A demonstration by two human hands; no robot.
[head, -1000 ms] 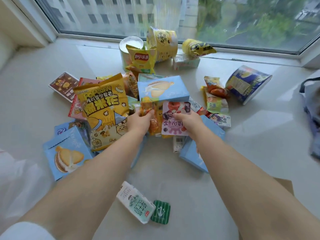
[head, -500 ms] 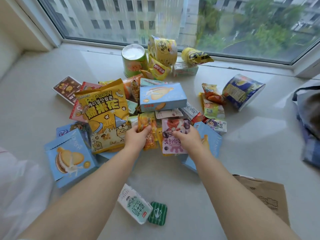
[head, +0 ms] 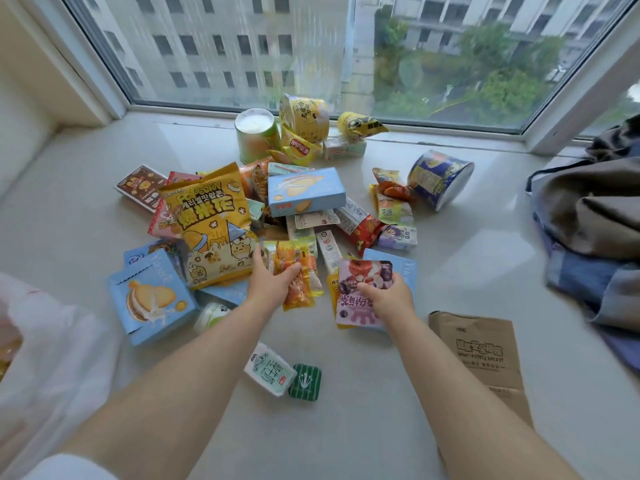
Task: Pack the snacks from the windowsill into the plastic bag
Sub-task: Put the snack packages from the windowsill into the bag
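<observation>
Both packets have been drawn back from the snack pile (head: 277,209): an orange packet (head: 298,284) is gripped by the left hand (head: 270,287), a pink pouch (head: 360,292) by the right hand (head: 389,297). Well to the left lies the plastic bag (head: 45,351), nearer the left hand; its contents cannot be made out.

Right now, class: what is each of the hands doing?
Left hand: gripping orange snack packets.
Right hand: gripping pink fruit-snack pouch.
</observation>
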